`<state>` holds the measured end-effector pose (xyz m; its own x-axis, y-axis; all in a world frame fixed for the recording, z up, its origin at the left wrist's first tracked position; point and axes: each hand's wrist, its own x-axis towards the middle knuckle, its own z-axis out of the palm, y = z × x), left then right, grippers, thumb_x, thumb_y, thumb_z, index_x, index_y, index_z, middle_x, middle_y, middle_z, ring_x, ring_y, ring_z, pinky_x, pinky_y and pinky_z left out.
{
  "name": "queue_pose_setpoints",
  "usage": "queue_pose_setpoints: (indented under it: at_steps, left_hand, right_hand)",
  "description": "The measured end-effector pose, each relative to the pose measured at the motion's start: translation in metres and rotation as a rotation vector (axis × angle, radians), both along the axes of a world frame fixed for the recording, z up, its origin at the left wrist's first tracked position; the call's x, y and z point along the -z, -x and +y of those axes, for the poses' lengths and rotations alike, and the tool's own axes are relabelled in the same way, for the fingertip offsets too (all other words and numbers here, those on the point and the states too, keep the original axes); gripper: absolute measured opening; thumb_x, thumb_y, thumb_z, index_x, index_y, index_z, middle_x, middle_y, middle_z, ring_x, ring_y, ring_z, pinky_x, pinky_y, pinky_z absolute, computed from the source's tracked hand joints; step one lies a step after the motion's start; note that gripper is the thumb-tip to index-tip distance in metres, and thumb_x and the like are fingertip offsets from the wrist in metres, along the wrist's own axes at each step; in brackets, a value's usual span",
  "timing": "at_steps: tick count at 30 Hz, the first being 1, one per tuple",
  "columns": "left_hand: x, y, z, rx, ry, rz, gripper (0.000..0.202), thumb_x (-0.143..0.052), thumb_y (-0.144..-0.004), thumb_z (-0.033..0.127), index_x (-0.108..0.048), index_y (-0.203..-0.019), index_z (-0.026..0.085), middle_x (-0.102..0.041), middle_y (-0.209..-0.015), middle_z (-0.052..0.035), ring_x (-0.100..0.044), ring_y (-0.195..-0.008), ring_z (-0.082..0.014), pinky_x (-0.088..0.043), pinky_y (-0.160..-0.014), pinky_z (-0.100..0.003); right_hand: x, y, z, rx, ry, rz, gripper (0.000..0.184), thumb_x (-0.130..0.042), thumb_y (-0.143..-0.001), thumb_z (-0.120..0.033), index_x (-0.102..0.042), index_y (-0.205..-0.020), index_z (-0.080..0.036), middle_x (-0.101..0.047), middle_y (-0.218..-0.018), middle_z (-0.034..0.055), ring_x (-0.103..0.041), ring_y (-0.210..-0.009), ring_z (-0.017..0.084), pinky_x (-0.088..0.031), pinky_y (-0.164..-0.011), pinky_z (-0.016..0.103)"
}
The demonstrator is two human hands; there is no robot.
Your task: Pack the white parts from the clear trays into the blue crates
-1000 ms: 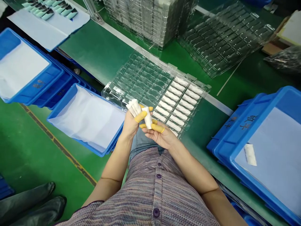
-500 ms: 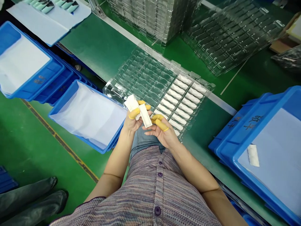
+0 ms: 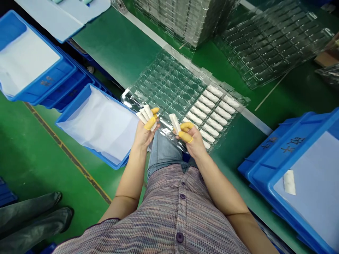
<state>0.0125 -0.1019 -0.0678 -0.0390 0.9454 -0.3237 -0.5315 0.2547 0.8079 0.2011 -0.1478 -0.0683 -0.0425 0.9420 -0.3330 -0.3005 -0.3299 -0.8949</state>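
My left hand (image 3: 146, 128) is closed round several slim white plastic pieces (image 3: 146, 114), fanned out between its fingers. Yellow finger cots cover some fingertips on both hands. One white plastic piece (image 3: 174, 122) stands tilted in the pinch of my right hand (image 3: 191, 137), just above the near edge of a clear blister tray (image 3: 159, 76). Rows of the same white pieces (image 3: 212, 118) fill pockets on the tray's right side, while the pockets on its left hold nothing. The tray lies on a green worktop.
Left of the tray sits a blue bin (image 3: 90, 141) lined with white sheet, near stacked blue bins (image 3: 34, 84). At right, another blue bin (image 3: 312, 165) holds one white piece (image 3: 289, 182). Stacked clear trays (image 3: 182, 21) stand behind. A person's legs (image 3: 34, 218) show lower left.
My hands have moved apart. The white piece held between them, its open side showing before, is now in my right hand alone, turned on its edge. The view has shifted slightly.
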Motion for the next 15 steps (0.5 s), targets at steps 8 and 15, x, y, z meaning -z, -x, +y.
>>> queue_pose_setpoints:
  at_steps: [8, 15]
  left_hand:
    - [0.014, 0.029, 0.001, -0.272, 0.045, 0.118, 0.069, -0.1, -0.053, 0.054, -0.063, -0.103, 0.025, -0.07, -0.084, 0.0015, -0.062, -0.062, -0.0084, -0.046, -0.05, -0.017]
    - [0.017, 0.027, -0.004, -0.227, 0.02, 0.089, 0.057, -0.096, -0.06, 0.052, -0.065, -0.099, 0.023, -0.072, -0.087, 0.0001, -0.066, -0.064, -0.0089, -0.05, -0.053, -0.017]
  right_hand:
    - [-0.002, 0.021, 0.039, -0.393, -0.362, -1.271, 0.027, -0.062, -0.084, -0.02, -0.073, -0.11, -0.02, -0.075, -0.101, 0.0109, -0.066, -0.102, 0.031, -0.051, -0.094, 0.043]
    - [-0.012, 0.037, 0.048, -0.523, -0.343, -1.475, 0.027, -0.058, -0.091, -0.016, -0.073, -0.114, -0.017, -0.073, -0.108, 0.0157, -0.063, -0.105, 0.032, -0.049, -0.087, 0.039]
